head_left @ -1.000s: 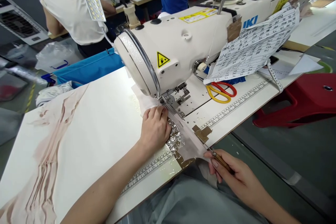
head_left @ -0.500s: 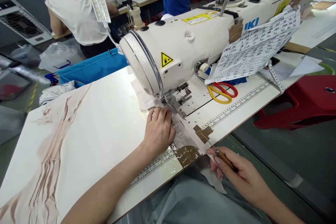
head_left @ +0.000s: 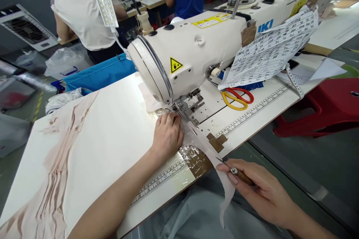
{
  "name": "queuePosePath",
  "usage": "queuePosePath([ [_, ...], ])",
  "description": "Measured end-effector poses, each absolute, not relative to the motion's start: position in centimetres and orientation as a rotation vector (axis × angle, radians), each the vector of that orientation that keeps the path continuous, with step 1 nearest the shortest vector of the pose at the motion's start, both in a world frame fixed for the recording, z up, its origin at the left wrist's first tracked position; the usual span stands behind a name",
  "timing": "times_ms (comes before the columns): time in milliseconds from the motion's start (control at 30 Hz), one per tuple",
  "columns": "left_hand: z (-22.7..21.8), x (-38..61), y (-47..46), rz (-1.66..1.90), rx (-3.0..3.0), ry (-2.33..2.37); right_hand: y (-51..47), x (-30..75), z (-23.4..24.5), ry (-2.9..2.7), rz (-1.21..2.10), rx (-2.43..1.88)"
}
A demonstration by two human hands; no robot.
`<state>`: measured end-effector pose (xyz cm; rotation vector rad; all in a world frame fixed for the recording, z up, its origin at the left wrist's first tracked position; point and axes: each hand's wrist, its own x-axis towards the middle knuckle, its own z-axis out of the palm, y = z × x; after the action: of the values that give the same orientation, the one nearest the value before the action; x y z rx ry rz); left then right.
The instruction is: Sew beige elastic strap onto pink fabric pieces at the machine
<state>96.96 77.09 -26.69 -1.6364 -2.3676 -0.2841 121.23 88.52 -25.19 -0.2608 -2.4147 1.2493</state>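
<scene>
A white sewing machine [head_left: 190, 48] stands over the table, with its presser foot [head_left: 176, 106] low on a pale pink fabric strip [head_left: 206, 142]. My left hand [head_left: 168, 132] is closed, its bent fingers pressed together on the fabric just in front of the foot. In my right hand [head_left: 252, 183] is an awl [head_left: 238, 173] with a wooden handle, its metal point lying over the strip near the table's front edge. The strip's loose end hangs over that edge above my lap. The fingertips of my left hand are partly hidden.
Pleated pink fabric [head_left: 56, 171] lies along the table's left side. Red-and-yellow-handled scissors [head_left: 238, 99] rest under a hanging written sheet [head_left: 269, 52]. A red stool [head_left: 319, 108] stands at right. Two people work beyond the machine, one in a white top [head_left: 89, 18].
My right hand has eased off the strip's end, which now hangs lower and freer. The awl's point has swung down and left. My left hand has shifted slightly toward the foot.
</scene>
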Motion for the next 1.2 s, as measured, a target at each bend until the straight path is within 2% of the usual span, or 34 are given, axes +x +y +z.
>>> queuePosePath([
  [200,-26.8,95.3,78.0,-0.16,-1.651,-2.325,88.0,117.5,-20.6,-2.486,1.457,0.116],
  [333,-26.2,94.2,78.4,-0.046,-1.676,-2.364,87.3,116.0,-18.8,-2.493,1.439,0.316],
  [467,-26.7,93.1,78.0,-0.433,-1.533,-2.444,87.4,115.6,-20.7,-2.588,1.294,0.192],
  [600,-27.3,92.3,77.4,-0.858,-1.48,-2.464,88.8,114.3,-23.9,-2.76,0.929,-0.207],
  [700,-27.1,92.1,77.3,-1.042,-1.501,-2.483,89.6,112.7,-25.3,-2.808,0.705,-0.416],
  [1200,-26.5,92.0,77.4,-1.181,-1.456,-2.588,89.3,109.7,-26.3,-2.771,0.538,-0.329],
])
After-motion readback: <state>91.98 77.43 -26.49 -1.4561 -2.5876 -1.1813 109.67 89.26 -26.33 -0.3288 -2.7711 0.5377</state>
